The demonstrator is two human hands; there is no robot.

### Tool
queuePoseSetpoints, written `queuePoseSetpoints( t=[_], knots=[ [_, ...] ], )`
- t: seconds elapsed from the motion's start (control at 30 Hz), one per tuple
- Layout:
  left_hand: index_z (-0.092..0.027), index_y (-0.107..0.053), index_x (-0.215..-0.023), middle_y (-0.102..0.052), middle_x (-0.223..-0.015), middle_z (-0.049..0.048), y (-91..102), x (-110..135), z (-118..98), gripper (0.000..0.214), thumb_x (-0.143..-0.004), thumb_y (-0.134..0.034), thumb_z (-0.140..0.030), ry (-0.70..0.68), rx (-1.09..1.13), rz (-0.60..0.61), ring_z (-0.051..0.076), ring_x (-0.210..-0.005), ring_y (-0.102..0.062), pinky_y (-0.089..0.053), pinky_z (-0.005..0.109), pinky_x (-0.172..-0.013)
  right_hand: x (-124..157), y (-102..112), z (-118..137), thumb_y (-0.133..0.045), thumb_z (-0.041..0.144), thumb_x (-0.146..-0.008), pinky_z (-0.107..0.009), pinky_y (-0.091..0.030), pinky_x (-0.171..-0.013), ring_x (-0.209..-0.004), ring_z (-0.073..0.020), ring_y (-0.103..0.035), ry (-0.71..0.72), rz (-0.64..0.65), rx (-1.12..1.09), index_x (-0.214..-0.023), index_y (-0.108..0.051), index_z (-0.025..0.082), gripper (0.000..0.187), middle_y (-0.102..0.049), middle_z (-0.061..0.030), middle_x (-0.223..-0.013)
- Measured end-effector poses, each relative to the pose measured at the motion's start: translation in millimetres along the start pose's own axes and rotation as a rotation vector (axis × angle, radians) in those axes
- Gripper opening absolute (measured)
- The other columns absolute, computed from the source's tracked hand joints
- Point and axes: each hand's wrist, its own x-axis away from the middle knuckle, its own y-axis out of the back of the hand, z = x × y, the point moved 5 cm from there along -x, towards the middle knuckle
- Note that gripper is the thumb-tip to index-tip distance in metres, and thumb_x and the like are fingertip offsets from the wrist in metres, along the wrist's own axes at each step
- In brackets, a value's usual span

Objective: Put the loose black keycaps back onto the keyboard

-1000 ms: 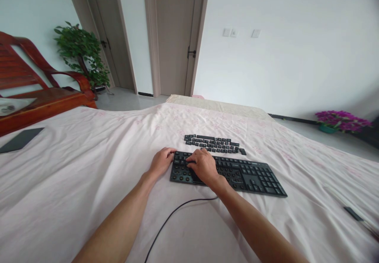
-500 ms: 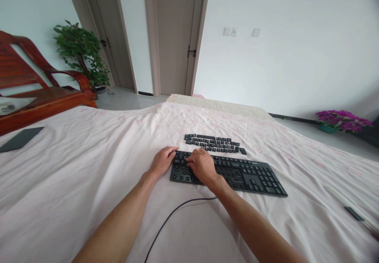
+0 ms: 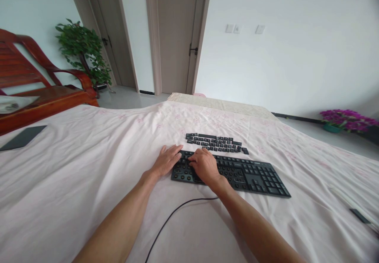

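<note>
A black keyboard (image 3: 260,178) lies on the pink-white cloth, with many keycaps off its left and middle parts, so that the round key posts show. My left hand (image 3: 167,160) rests by its upper left corner, fingers stretched out and thumb at the edge. Over the upper left rows, my right hand (image 3: 204,164) has its fingers bent and drawn together against the keyboard. Whatever lies between those fingertips is hidden. Behind the keyboard, loose black keycaps (image 3: 223,143) are laid out in rows, with a long space bar (image 3: 207,136) at the far side.
A black cable (image 3: 174,209) curves over the cloth (image 3: 89,192) towards me. At the left edge lies a dark flat object (image 3: 23,137); a small black object (image 3: 359,215) is at the right. Beyond stand a wooden chair (image 3: 56,97), a green plant (image 3: 79,46) and purple flowers (image 3: 348,117).
My left hand's fingers have spread and straightened at the keyboard's corner. My right hand stays over nearly the same keys. The whole view has shifted slightly.
</note>
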Motion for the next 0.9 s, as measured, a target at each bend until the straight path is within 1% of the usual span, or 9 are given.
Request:
queuePoseSetpoints(
  t=[0.1, 0.17, 0.27, 0.33, 0.4, 0.53, 0.67, 0.77, 0.9],
  knots=[
    [-0.026, -0.022, -0.151, -0.028, -0.158, 0.0048, -1.9, 0.2, -0.8, 0.060, -0.097, -0.021, -0.053, -0.058, -0.011, 0.050, 0.019, -0.145, -0.022, 0.001, 0.046, -0.118, -1.3, -1.4, 1.7, -0.065, 0.026, -0.084, -0.029, -0.038, -0.083, -0.094, -0.0194, -0.051, 0.018, 0.013, 0.004, -0.096, -0.075, 0.027, 0.016, -0.066, -0.0028, -0.095],
    [-0.023, -0.016, -0.153, -0.024, -0.159, 0.0081, -3.7, -0.8, 0.2, 0.071, -0.093, -0.034, -0.057, -0.083, -0.019, 0.086, 0.022, -0.146, -0.021, 0.002, 0.047, -0.118, -2.4, -2.2, 2.9, -0.065, 0.026, -0.083, -0.029, -0.037, -0.083, -0.094, -0.0198, -0.051, 0.020, 0.019, 0.012, -0.095, -0.075, 0.027, 0.015, -0.066, -0.0034, -0.095],
    [-0.023, -0.008, -0.154, -0.018, -0.160, 0.0122, -6.2, -2.9, 2.7, 0.104, -0.074, -0.064, -0.059, -0.085, -0.032, 0.136, 0.029, -0.146, -0.018, 0.001, 0.050, -0.117, -3.7, -2.5, 5.0, -0.065, 0.025, -0.082, -0.030, -0.037, -0.081, -0.095, -0.0207, -0.050, 0.018, 0.017, 0.036, -0.093, -0.075, 0.026, 0.015, -0.065, -0.0041, -0.095],
    [-0.024, -0.006, -0.154, -0.015, -0.160, 0.0133, -6.6, -3.6, 2.7, 0.118, -0.063, -0.074, -0.055, -0.094, -0.034, 0.158, 0.031, -0.147, -0.014, 0.002, 0.052, -0.117, -4.0, -2.1, 7.6, -0.063, 0.023, -0.083, -0.031, -0.037, -0.080, -0.095, -0.0212, -0.050, 0.028, 0.018, 0.062, -0.093, -0.075, 0.026, 0.015, -0.065, -0.0047, -0.094],
    [-0.025, -0.005, -0.154, -0.013, -0.160, 0.0143, -6.3, -3.1, 1.1, 0.123, -0.058, -0.078, -0.051, -0.115, -0.037, 0.177, 0.032, -0.147, -0.011, 0.003, 0.053, -0.116, -4.0, -1.6, 10.6, -0.061, 0.021, -0.084, -0.031, -0.037, -0.080, -0.095, -0.0216, -0.050, 0.046, 0.028, 0.088, -0.093, -0.075, 0.025, 0.017, -0.065, -0.0056, -0.093],
    [-0.024, -0.004, -0.154, -0.010, -0.161, 0.0161, -4.5, -0.8, -1.1, 0.127, -0.056, -0.080, -0.049, -0.129, -0.040, 0.204, 0.032, -0.148, -0.007, 0.004, 0.053, -0.116, -3.9, 0.3, 12.7, -0.059, 0.020, -0.085, -0.031, -0.038, -0.081, -0.095, -0.0212, -0.050, 0.072, 0.044, 0.079, -0.094, -0.075, 0.025, 0.018, -0.065, -0.0058, -0.093],
    [-0.023, -0.005, -0.154, -0.009, -0.160, 0.0176, -4.0, 0.3, -1.2, 0.132, -0.051, -0.082, -0.050, -0.132, -0.040, 0.229, 0.032, -0.148, -0.006, 0.003, 0.053, -0.116, -4.5, 0.3, 5.6, -0.063, 0.021, -0.083, -0.028, -0.039, -0.084, -0.095, -0.0195, -0.051, 0.047, 0.060, 0.008, -0.094, -0.075, 0.024, 0.016, -0.065, -0.0045, -0.094],
    [-0.023, -0.006, -0.154, -0.007, -0.160, 0.0183, -4.6, 0.0, -0.9, 0.133, -0.049, -0.082, -0.053, -0.138, -0.050, 0.244, 0.033, -0.147, -0.007, 0.003, 0.053, -0.116, -4.8, -0.3, 0.0, -0.064, 0.020, -0.083, -0.028, -0.040, -0.084, -0.095, -0.0191, -0.052, 0.029, 0.045, -0.030, -0.094, -0.075, 0.024, 0.016, -0.066, -0.0046, -0.094],
    [-0.023, -0.008, -0.154, -0.008, -0.160, 0.0182, -4.8, -0.5, -0.2, 0.133, -0.048, -0.082, -0.054, -0.133, -0.055, 0.244, 0.033, -0.147, -0.008, 0.003, 0.053, -0.116, -5.2, -1.7, -0.4, -0.065, 0.021, -0.083, -0.027, -0.040, -0.083, -0.094, -0.0191, -0.053, 0.039, 0.035, -0.050, -0.094, -0.075, 0.023, 0.015, -0.066, -0.0045, -0.092]
  ],
)
